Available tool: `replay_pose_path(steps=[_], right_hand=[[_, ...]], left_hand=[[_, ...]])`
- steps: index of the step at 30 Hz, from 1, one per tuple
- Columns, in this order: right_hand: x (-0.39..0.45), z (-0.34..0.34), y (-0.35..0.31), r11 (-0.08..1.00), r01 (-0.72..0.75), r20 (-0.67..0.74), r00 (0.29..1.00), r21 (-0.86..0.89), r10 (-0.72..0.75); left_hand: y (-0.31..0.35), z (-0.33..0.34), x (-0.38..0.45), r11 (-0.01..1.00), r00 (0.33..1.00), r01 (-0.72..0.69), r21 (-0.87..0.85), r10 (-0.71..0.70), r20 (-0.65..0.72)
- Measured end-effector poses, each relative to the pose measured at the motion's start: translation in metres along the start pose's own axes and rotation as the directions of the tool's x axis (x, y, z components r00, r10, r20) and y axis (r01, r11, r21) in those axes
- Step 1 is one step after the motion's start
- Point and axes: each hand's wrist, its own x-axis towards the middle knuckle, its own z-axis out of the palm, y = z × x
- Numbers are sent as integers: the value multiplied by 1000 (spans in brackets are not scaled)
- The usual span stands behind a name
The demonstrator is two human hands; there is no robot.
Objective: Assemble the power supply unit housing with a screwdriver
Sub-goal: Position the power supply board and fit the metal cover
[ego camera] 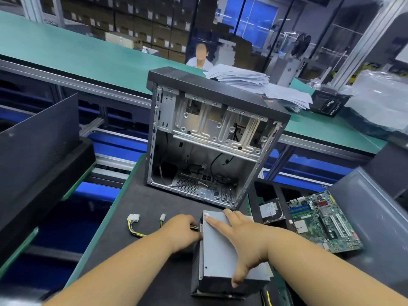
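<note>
Standing open-sided on the dark mat (141,206), the case (212,138) sits just beyond the PSU (218,257), which the right hand (240,237) presses with spread fingers while the left hand (183,230) pinches its cables (195,228) at its left side.

Lighting: even, cool, moderately bright, no hard shadows. Soft shadow under the left hand (184,231) on the dark counter (141,217). Blue glow from window panes (249,16) at 12 o'clock. Pale sheen on the grey power supply unit (217,252) top beneath the right hand (242,237). Strong wide-angle bowing toward 9 and 3 o'clock; conveyor rails curve. Background at 12 o'clock soft; clear plastic bags (379,100) at 2 o'clock washed out. Forearms at 6 o'clock slightly smeared.
</note>
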Motion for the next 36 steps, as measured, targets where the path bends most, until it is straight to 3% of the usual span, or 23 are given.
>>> replay_pose_path(steps=[11, 25, 36], right_hand=[[7, 12, 1, 1000, -20, -45, 999, 12, 20], [2, 20, 1, 999, -30, -76, 997, -15, 28], [5, 16, 1, 1000, -13, -61, 998, -19, 12]], left_hand=[[-1, 1, 0, 999, 999, 25, -21, -25, 21], [7, 10, -1, 996, 999, -7, 94, 3, 38], [14, 10, -2, 995, 996, 74, 73, -77, 41]])
